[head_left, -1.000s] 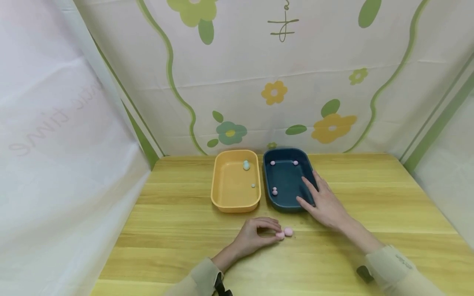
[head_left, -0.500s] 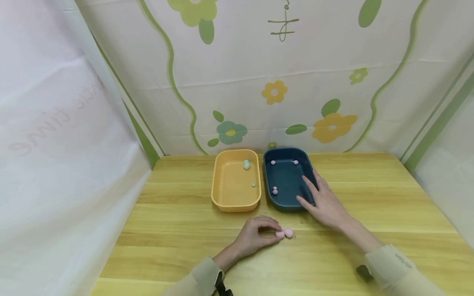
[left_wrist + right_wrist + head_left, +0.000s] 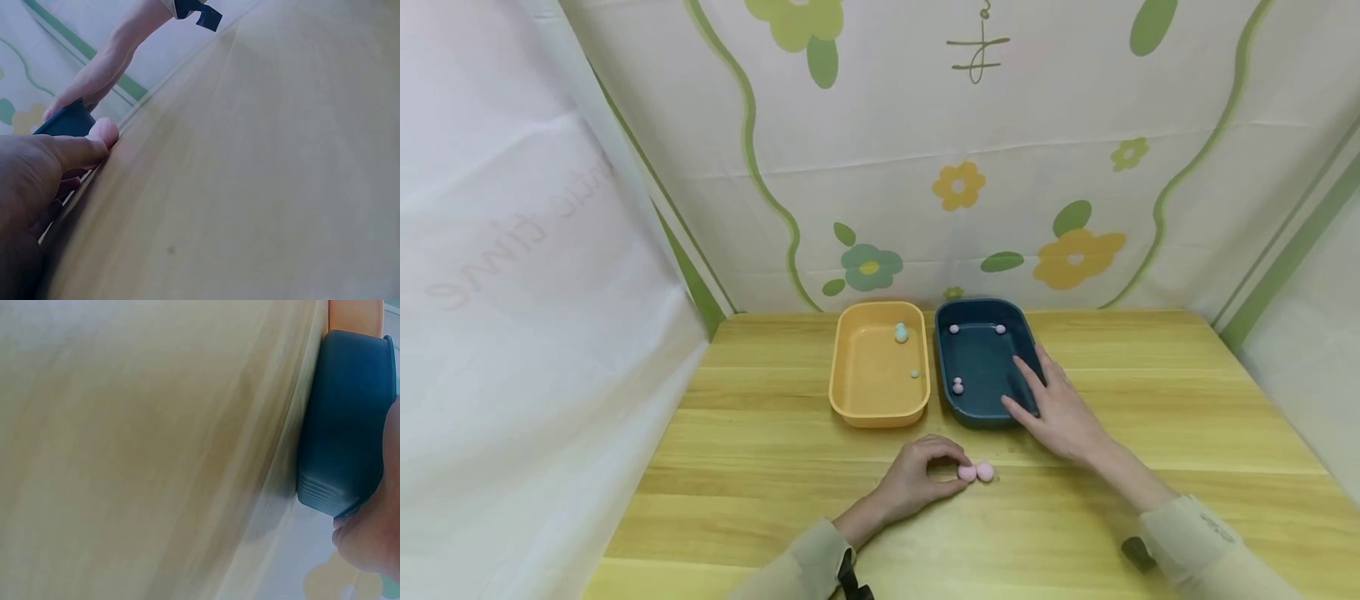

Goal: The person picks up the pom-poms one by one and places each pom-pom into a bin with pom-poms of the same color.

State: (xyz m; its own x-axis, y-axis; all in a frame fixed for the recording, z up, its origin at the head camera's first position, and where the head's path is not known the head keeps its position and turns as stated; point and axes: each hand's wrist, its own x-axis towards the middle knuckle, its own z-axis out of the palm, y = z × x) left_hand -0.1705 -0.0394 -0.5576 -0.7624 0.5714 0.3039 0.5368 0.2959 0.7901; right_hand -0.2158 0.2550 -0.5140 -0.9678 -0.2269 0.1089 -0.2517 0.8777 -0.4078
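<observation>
My left hand point(image 3: 917, 479) is low over the table and pinches a pink ball point(image 3: 967, 473) between thumb and fingertips. A second pink ball point(image 3: 985, 472) lies against it on the right. In the left wrist view the thumb presses on the pink ball point(image 3: 105, 131). Spread fingers of my right hand point(image 3: 1060, 417) rest over the right rim of the dark blue tray point(image 3: 988, 417). Inside that tray are several small pink balls point(image 3: 958, 388), two of them together at the near left. In the right wrist view the hand partly hides the tray's rim.
A yellow tray point(image 3: 880, 417) stands close to the left of the blue one, holding a light blue two-ball piece point(image 3: 901, 333) and a tiny bluish ball point(image 3: 914, 374). Both trays are near the back edge of the wooden table point(image 3: 760, 467), before a flowered cloth point(image 3: 865, 150).
Between the left fingertips the two pink balls have turned slightly and now lie more level with each other. Both hands keep nearly the same places; the head view has shifted a little.
</observation>
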